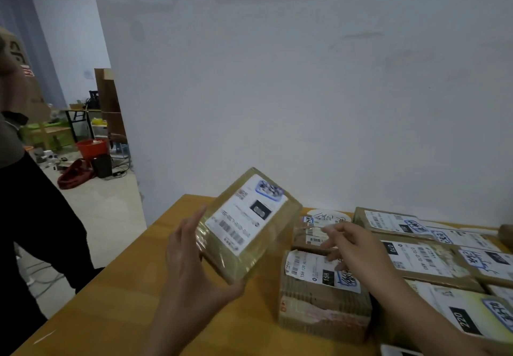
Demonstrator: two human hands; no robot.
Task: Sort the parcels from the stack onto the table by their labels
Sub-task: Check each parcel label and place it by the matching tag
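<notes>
Yellowish tape-wrapped parcel (pixel 249 225) is held above the table (pixel 116 314), label up, gripped at its near-left corner between the thumb and fingers of the left hand (pixel 191 258). Right hand (pixel 352 244): fingers loosely spread, holding nothing, over the 15H parcel (pixel 324 294). Further labelled parcels (pixel 433 255) lie in rows at right.

unreadable blurred label (pixel 245 218) on parcel (pixel 222 261)
</notes>
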